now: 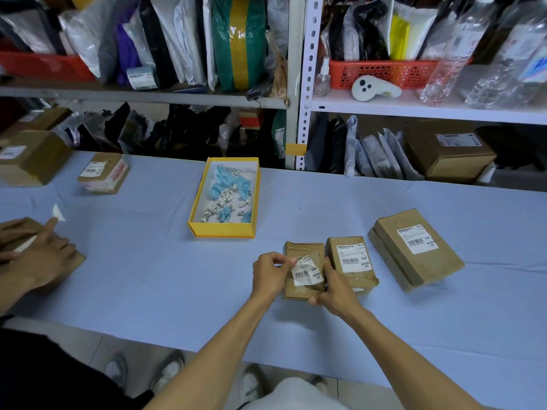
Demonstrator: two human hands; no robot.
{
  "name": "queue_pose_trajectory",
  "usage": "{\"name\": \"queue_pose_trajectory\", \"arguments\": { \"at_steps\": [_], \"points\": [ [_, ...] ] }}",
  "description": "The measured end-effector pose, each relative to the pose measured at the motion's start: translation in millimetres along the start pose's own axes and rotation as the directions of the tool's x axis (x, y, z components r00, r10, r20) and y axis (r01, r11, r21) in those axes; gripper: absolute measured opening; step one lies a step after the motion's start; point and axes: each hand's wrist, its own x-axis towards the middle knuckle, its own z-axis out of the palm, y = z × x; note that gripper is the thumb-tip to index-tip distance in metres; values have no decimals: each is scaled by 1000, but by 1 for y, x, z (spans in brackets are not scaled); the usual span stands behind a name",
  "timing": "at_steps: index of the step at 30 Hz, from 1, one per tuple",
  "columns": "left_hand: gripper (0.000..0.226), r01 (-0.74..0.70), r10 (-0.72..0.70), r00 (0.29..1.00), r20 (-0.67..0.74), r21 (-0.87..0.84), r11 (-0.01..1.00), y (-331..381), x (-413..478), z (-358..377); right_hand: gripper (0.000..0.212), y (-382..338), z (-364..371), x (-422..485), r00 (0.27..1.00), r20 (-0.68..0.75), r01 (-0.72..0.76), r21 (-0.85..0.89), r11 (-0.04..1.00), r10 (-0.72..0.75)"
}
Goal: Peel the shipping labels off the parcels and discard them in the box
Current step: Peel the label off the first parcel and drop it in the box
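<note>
Pinching the half-peeled label (307, 273), left hand (270, 273) hides its corner; right hand (336, 287) grips the parcel (303, 250).

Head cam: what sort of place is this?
Probably a parcel depot or courier storeroom: shelves stuffed with mailer bags, labelled brown parcels on the table, a yellow box of crumpled labels.

We count: parcels (29, 156) (103, 173) (68, 261) (302, 288) (350, 261) (417, 250) on the table (148, 276), at least 6 | yellow box (222, 230) 1 | hands (269, 273) (334, 288) (44, 253) (11, 229) 4 | red baskets (44, 66) (384, 72) 2
</note>
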Motion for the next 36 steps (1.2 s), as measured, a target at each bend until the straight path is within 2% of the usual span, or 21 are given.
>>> {"name": "queue_pose_trajectory", "arguments": {
  "at_steps": [10, 14, 16, 18, 21, 24, 26, 30, 32, 34, 36],
  "points": [
    [17, 5, -5, 1000, 9, -44, 999, 1, 1, 1, 122, -3, -4, -5, 1000, -20, -14, -6, 1000, 14],
    [19, 59, -59, 998, -5, -99, 993, 2, 4, -1, 120, -8, -6, -11, 999, -39, -4, 5, 1000, 4],
    [15, 89, -90, 996, 4, -174, 981, 1, 3, -1, 111, -14, -6, -16, 998, -58, -2, 19, 1000, 3],
    [11, 110, -104, 994, 36, -293, 950, 2, -1, -1, 90, -17, -4, -18, 997, -81, -9, 57, 998, 13],
    [62, 80, -50, 995, 90, -367, 927, -2, -6, 2, 80, -20, -3, -18, 995, -99, -4, 85, 996, 13],
    [90, 33, -17, 998, 59, -285, 958, -6, -10, 1, 79, -27, -6, -19, 996, -90, -1, 100, 995, 10],
    [97, 13, -1, 999, 47, -262, 965, -7, -12, -1, 73, -29, -7, -19, 995, -88, -28, 112, 993, 38],
    [107, -40, 52, 997, 52, -214, 976, -10, -19, -1, 85, -31, -4, -19, 990, -127, -62, 37, 997, 66],
    [109, -56, 65, 997, 40, -192, 980, -11, -21, -2, 84, -35, -1, -18, 989, -136, -55, 5, 998, 55],
    [109, -67, 73, 997, 27, -188, 980, -13, -23, -5, 72, -39, -2, -16, 986, -158, -59, -38, 998, 52],
    [110, -64, 70, 997, 21, -197, 978, -17, -22, -10, 47, -38, -2, -10, 982, -184, -58, -95, 994, 40]
  ]
}}
